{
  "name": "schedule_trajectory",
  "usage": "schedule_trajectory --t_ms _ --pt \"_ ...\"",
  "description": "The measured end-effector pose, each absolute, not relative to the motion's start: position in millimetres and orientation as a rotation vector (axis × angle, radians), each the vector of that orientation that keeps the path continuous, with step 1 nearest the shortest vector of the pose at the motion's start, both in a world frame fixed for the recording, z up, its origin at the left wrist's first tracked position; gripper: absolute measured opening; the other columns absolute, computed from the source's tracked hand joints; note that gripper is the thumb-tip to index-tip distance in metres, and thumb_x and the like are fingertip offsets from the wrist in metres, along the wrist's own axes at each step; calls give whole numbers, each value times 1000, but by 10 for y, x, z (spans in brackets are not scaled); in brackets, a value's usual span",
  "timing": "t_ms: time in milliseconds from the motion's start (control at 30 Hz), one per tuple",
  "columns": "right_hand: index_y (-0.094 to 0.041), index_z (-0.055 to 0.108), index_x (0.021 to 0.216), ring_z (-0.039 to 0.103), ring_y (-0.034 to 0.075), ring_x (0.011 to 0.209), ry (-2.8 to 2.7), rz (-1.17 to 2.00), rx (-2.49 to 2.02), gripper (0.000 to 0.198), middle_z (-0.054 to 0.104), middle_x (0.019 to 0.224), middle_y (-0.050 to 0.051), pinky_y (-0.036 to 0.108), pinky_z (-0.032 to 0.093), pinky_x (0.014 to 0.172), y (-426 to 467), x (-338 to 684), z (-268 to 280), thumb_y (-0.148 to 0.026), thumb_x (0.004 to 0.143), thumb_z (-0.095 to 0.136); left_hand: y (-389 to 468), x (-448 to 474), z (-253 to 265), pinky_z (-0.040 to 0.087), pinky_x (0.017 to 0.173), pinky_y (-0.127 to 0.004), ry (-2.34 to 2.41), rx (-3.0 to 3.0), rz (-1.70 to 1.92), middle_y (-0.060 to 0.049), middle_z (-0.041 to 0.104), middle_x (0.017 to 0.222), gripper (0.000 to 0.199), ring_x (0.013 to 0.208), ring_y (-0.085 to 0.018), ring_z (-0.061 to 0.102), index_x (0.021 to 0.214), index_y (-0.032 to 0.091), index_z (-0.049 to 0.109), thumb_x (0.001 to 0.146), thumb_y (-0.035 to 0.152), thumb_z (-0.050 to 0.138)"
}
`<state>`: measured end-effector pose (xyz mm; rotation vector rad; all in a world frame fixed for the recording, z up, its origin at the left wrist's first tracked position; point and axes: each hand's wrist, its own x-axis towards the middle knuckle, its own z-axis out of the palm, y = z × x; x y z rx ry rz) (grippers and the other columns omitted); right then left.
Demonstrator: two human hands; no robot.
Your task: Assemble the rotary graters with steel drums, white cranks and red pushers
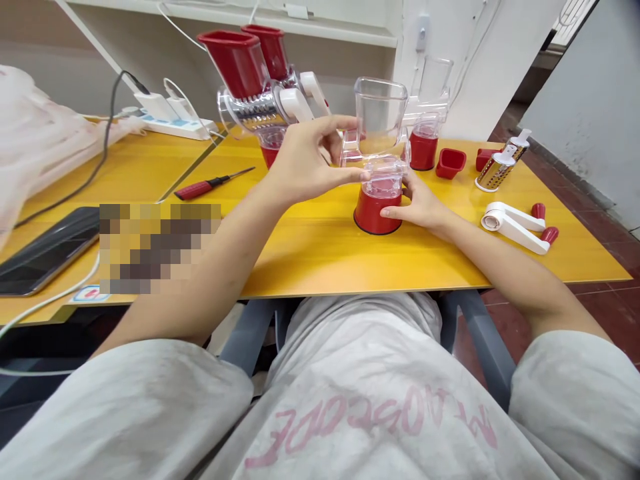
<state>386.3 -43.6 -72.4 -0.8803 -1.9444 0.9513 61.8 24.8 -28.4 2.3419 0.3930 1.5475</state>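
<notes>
A rotary grater body of clear plastic (381, 120) stands upright on its red base (379, 210) in front of me. My left hand (313, 157) is closed on the clear housing from the left, thumb along its lower front and fingers behind. Around the red base from the right curls my right hand (420, 203), its thumb on the front; the other fingers are partly hidden behind. No drum or crank shows in this grater. Behind it to the right is another clear grater body (425, 110) on a red base.
Two graters with red hoppers (237, 63) stand at the back left, near a red-handled screwdriver (207, 187). On the right lie red pushers (451, 163), metal grating drums (495, 170) and white cranks (520, 227). A phone (50, 250) and power strip (175, 123) are left.
</notes>
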Motion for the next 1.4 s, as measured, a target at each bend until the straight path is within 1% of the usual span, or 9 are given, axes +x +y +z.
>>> schedule_trajectory --t_ms 67,133,233,367,567,833,967,1133,1400 --pt "-34 61 193 59 47 190 -1942 958 -886 149 64 201 16 64 50 160 -418 3872 -723 -93 68 117 295 637 -382 66 135 -80 465 2340 1508 -5 89 121 102 157 -47 71 169 47 81 87 100 109" --pt "-33 61 192 59 48 190 -1942 956 -892 149 63 201 16 64 50 160 -386 3882 -731 -92 67 117 362 718 -530 68 132 -77 484 2237 1500 -10 85 155 116 163 -48 70 180 44 70 88 105 104" --pt "-31 60 194 57 48 191 -1949 953 -877 151 61 202 17 62 51 159 -352 3887 -754 -94 68 115 453 916 -783 70 131 -66 460 2111 1494 -17 75 176 121 158 -44 77 178 39 62 87 108 103" --pt "-30 62 191 60 48 189 -1941 964 -834 146 63 201 18 64 50 160 -348 3883 -771 -89 69 116 476 1100 -960 69 131 -57 479 2095 1589 -17 75 173 109 145 -36 81 165 37 64 90 103 105" --pt "-31 63 190 57 49 192 -1952 955 -840 144 64 201 15 63 47 163 -349 3889 -762 -87 69 117 396 1145 -931 67 134 -54 521 2092 1638 -15 76 162 108 150 -39 79 163 37 62 91 108 100" --pt "-26 63 188 59 52 189 -1968 872 -836 150 65 199 19 66 43 165 -363 3876 -767 -99 67 115 431 1107 -915 70 127 -57 485 2070 1590 -15 75 165 107 139 -38 82 160 39 64 87 106 104" --pt "-25 61 187 60 50 189 -1955 879 -813 149 64 198 22 63 48 162 -389 3880 -796 -97 69 116 460 1075 -922 71 126 -58 446 2097 1570 -14 76 163 108 137 -38 83 162 40 63 87 106 103" --pt "-30 57 190 53 51 193 -1980 954 -838 151 56 205 17 67 51 159 -351 3890 -806 -96 68 115 376 1113 -911 72 126 -55 501 2078 1622 -14 74 165 108 140 -38 82 159 38 64 86 106 105" --pt "-33 44 201 60 52 188 -2015 973 -888 164 55 206 18 68 57 155 -290 3895 -877 -102 68 110 287 1116 -899 68 131 -56 511 2099 1601 -16 72 172 105 151 -39 78 164 39 62 93 109 96"
